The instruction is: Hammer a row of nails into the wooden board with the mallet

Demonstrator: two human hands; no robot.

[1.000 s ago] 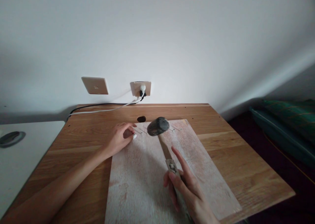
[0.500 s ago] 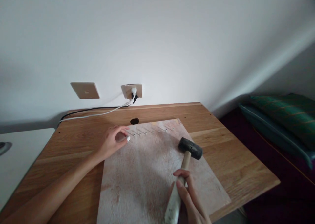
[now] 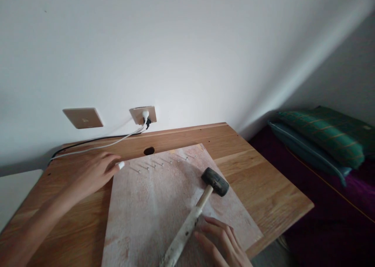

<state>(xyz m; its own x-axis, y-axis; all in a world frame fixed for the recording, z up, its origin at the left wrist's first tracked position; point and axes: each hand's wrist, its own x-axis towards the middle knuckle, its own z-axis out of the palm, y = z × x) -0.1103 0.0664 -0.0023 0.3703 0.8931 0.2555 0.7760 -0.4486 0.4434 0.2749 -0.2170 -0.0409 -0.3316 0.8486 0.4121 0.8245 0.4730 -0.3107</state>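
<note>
A rubber mallet (image 3: 215,182) with a black head and a pale, worn handle lies slantwise on the whitish board (image 3: 140,216). My right hand (image 3: 222,241) is beside the handle, fingers apart, holding nothing. By the board's far left corner is my left hand (image 3: 101,171), its thumb stretched out with a white covering on the tip. I see nothing in its fingers, which are partly hidden; the thumb is close to the board's edge. Several thin nails (image 3: 139,171) stand in a row along the far edge of the board.
The board rests on a wooden desk (image 3: 263,192) against a wall. Behind it, a wall socket (image 3: 143,115) holds plugs with a black and a white cable (image 3: 96,146). A round cable hole (image 3: 149,151) is in the desktop. Green cushions (image 3: 319,134) lie at right.
My right hand has let go of the mallet, which now lies on the board. My left hand has moved left, away from the end nail. The view has turned slightly right.
</note>
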